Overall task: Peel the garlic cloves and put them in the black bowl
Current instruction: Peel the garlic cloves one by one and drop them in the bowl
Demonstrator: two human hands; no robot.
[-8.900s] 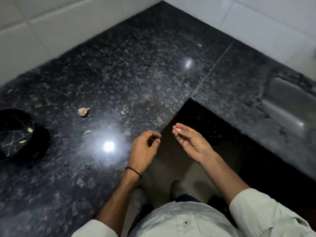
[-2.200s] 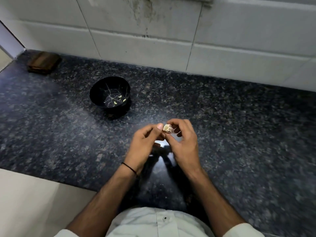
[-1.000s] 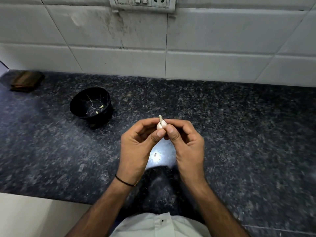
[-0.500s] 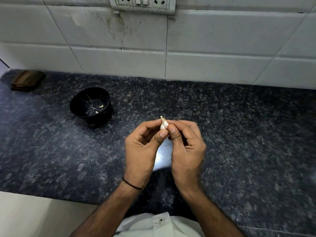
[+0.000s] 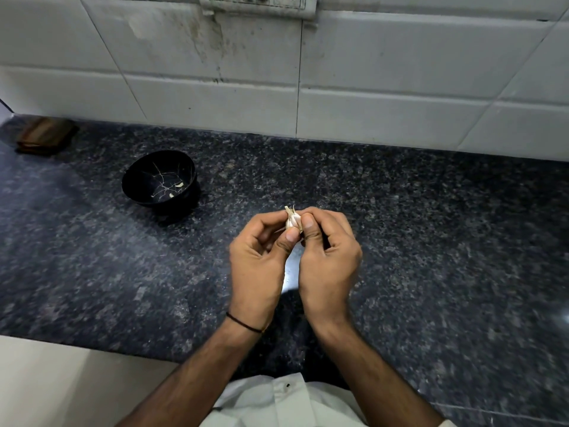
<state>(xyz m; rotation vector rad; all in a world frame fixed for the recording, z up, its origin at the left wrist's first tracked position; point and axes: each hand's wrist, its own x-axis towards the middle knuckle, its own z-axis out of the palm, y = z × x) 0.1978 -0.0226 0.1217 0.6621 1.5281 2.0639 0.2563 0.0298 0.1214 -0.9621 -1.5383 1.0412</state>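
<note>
Head view: left hand [image 5: 257, 266] and right hand [image 5: 328, 260] held together above middle of worktop [image 5: 431, 241], both pinching garlic clove [image 5: 292, 220] between thumbs and fingertips, papery skin sticking up. Black bowl [image 5: 131, 183] stood toward back left of worktop, peeled bits [image 5: 178, 186] inside. Brown block [image 5: 43, 138] at back left corner

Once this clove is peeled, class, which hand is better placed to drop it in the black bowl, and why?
Probably the left hand. The black bowl stands on its side, so the right hand would have to cross over. Both pinch the garlic clove now.
</note>
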